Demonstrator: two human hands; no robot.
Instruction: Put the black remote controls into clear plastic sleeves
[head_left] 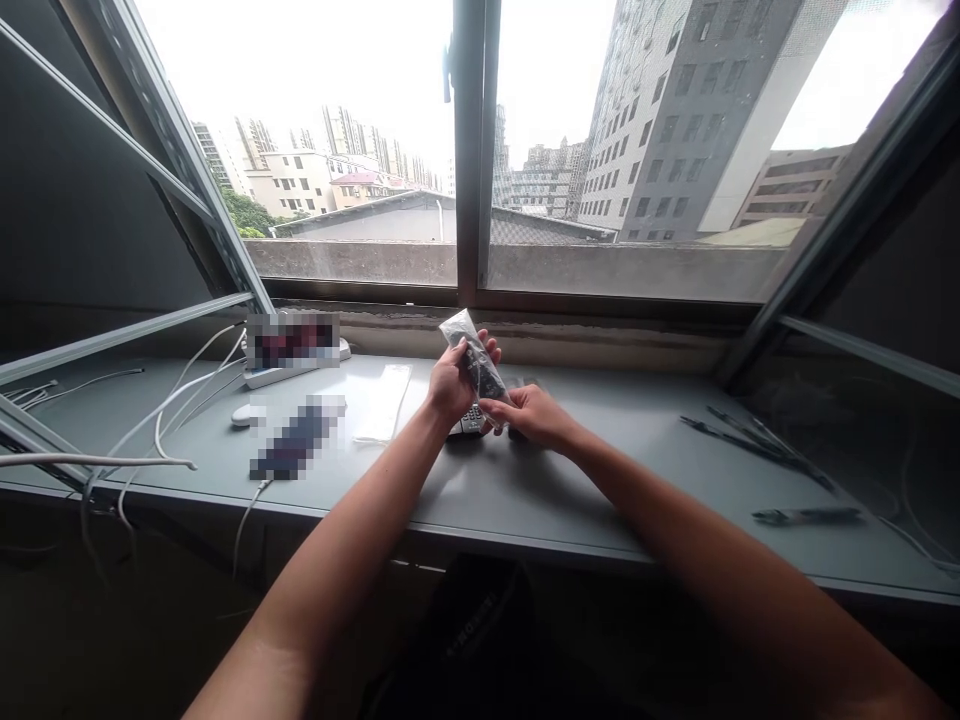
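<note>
Above the shelf, a clear plastic bag (pixel 484 370) with dark grey contents is held tilted between both hands; I cannot make out what is inside. My left hand (pixel 450 380) is closed round its upper part, thumb across the front. The bag's lower end is pinched by my right hand (pixel 529 412). Beneath the bag, partly hidden, lies a silver device with a keypad (pixel 468 421). A dark object (pixel 523 383) shows in part behind my right hand. Left of my hands, a flat white packet (pixel 384 405) rests on the shelf.
A white power strip (pixel 300 372) and white cables (pixel 161 405) occupy the left. Nearby are a white plug-like piece (pixel 246 415) and a blurred-out dark item (pixel 296 440). Several pens (pixel 757 440) lie at right, with another pen (pixel 806 516) nearer. Metal frames flank the window.
</note>
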